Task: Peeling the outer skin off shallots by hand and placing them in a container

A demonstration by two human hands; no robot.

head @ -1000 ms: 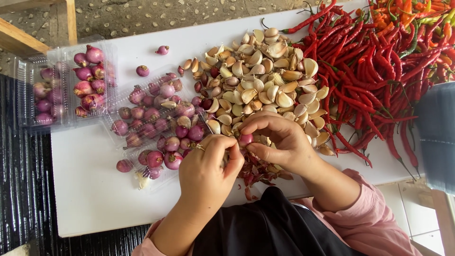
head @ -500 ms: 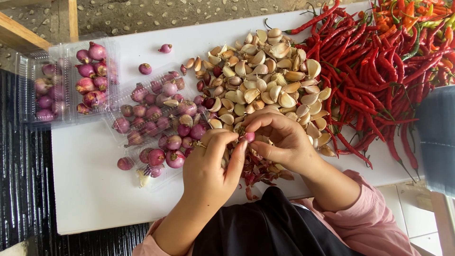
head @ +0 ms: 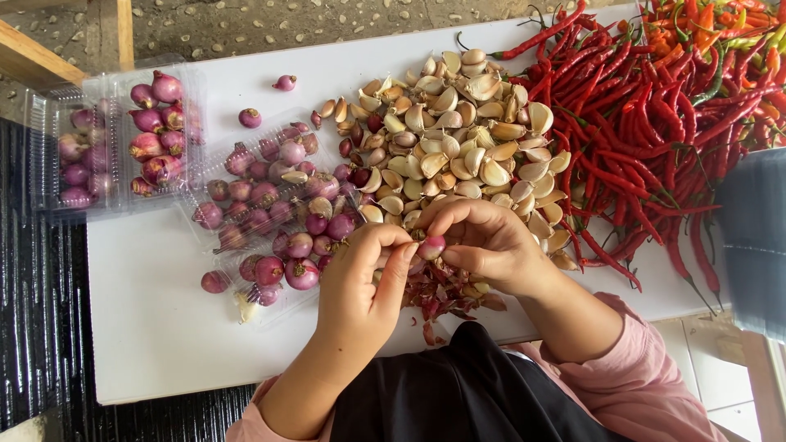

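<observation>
Clear box [head: 123,139] of shallots at left on white tabletop [head: 147,327]. Left hand [head: 360,282] and right hand [head: 483,245], fingertip grip on both, pinch one small shallot [head: 431,245] above peel scraps [head: 446,299]; shallot glossy purple-pink, roundish, long axis unclear. Garlic pile [head: 458,139], red chillies [head: 647,123] further right.

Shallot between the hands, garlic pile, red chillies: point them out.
shallot [head: 431,245], head view, its pink rounded side.
garlic pile [head: 458,143], head view, a middle clove.
red chillies [head: 634,139], head view, mid-heap pods.
</observation>
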